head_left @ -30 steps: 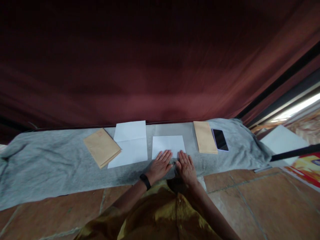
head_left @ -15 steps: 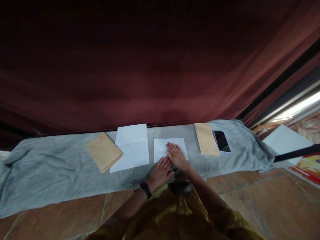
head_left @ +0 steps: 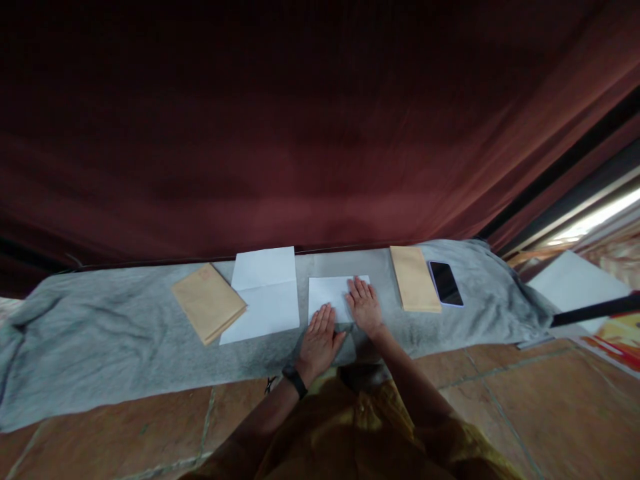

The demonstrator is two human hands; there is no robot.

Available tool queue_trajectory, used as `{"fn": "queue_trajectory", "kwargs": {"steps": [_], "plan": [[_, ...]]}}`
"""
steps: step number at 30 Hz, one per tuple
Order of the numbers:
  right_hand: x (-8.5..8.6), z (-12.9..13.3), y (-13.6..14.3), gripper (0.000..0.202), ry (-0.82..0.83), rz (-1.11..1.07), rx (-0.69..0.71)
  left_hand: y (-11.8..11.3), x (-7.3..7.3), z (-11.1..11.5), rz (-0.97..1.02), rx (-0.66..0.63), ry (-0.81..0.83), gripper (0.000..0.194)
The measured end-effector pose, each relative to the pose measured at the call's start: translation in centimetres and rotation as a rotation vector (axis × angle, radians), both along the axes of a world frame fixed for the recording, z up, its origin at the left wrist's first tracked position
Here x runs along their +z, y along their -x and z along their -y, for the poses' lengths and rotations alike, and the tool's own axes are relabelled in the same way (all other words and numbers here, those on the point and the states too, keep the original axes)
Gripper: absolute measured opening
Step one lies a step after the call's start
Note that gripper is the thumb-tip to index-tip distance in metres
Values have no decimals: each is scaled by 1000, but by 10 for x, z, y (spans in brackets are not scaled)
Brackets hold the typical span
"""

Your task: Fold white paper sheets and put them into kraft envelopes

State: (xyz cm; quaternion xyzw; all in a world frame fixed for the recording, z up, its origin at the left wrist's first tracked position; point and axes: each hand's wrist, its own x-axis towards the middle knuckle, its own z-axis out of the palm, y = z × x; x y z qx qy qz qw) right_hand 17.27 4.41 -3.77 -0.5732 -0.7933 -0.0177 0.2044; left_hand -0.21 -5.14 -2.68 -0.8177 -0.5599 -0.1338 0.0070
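Observation:
A folded sheet of white paper (head_left: 331,288) lies flat on the grey cloth in front of me. My left hand (head_left: 320,339), with a dark band at the wrist, rests open on its lower left edge, fingers stretched away from me. Over the sheet's right end my right hand (head_left: 365,307) lies flat and open, covering that part of it. To the left is a larger creased white sheet (head_left: 267,293), partly under a stack of brown envelopes (head_left: 207,303). A second brown envelope stack (head_left: 414,279) lies right of my right hand.
A phone (head_left: 446,283) lies beside the right-hand envelopes. The grey cloth (head_left: 125,333) covers a long narrow surface against a dark red curtain (head_left: 320,167). A dark bar (head_left: 595,311) and a white panel (head_left: 577,283) stand at the right. Tiled floor (head_left: 500,400) shows in front.
My hands have moved apart on the folded paper. The right hand has slid to the right end, and the left has shifted slightly left. The paper has hardly moved.

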Motion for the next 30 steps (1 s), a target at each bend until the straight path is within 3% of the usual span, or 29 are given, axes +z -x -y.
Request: {"fn": "queue_trajectory", "kwargs": {"steps": [6, 11, 14, 22, 30], "plan": [[2, 3, -4, 54, 31, 44, -34, -14, -4, -22, 51, 289, -45, 64], [2, 3, -7, 53, 63, 103, -15, -49, 2, -52, 82, 181, 51, 58], [0, 1, -8, 53, 73, 130, -24, -58, 3, -66, 73, 173, 104, 59], [-6, -1, -5, 53, -16, 89, -54, -28, -3, -80, 64, 287, 13, 61], [-7, 0, -3, 52, -34, 68, -70, -7, -11, -77, 94, 416, -79, 64]]}}
